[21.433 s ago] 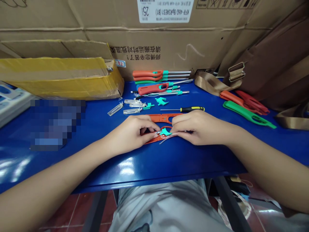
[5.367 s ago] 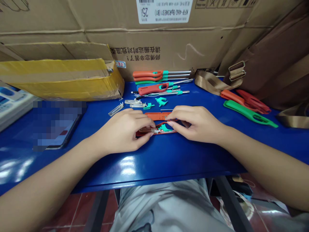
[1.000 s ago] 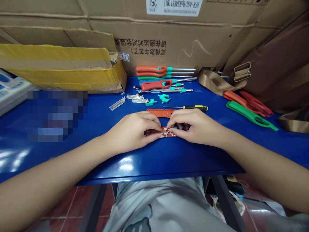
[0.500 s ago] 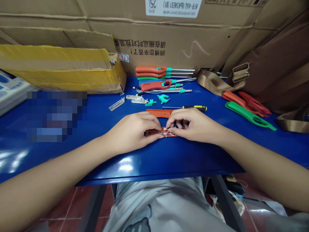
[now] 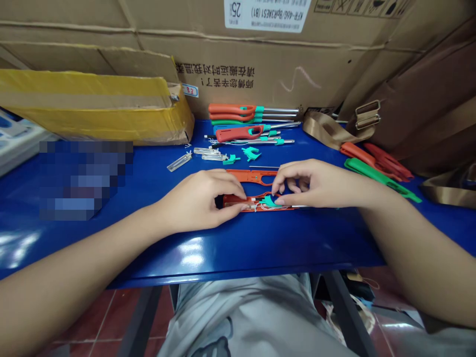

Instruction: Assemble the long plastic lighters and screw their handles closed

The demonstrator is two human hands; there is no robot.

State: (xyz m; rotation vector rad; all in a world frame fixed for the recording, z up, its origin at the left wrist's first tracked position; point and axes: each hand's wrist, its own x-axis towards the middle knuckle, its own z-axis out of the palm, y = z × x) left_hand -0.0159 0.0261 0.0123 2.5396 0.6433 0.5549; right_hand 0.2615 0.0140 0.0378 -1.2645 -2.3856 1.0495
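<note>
An open orange lighter shell half (image 5: pixel 256 209) lies on the blue table, with a clear fuel tank (image 5: pixel 234 201), white wires and a metal tube in it. My left hand (image 5: pixel 208 198) is closed around its left end, thumb in front and fingers behind. Over the right part, my right hand (image 5: pixel 308 186) pinches at a teal trigger (image 5: pixel 268 201) with thumb and forefinger; the other fingers are curled. Just behind lies the matching orange shell half (image 5: pixel 249 176). Behind my right hand a screwdriver (image 5: pixel 260 167) shows only its shaft.
Several lighters (image 5: pixel 238 133) are stacked at the back, near loose clear tanks (image 5: pixel 180 161) and teal triggers (image 5: pixel 252 153). Green (image 5: pixel 383 178) and red shells lie right, beside a brown strap (image 5: pixel 323 126). A yellow-taped box (image 5: pixel 148 119) stands left; a large carton (image 5: pixel 223 44) is behind.
My right hand has shifted right and lifted slightly, uncovering the teal trigger and wires in the shell. It now covers the screwdriver's handle. My left hand stays at the shell's left end.
</note>
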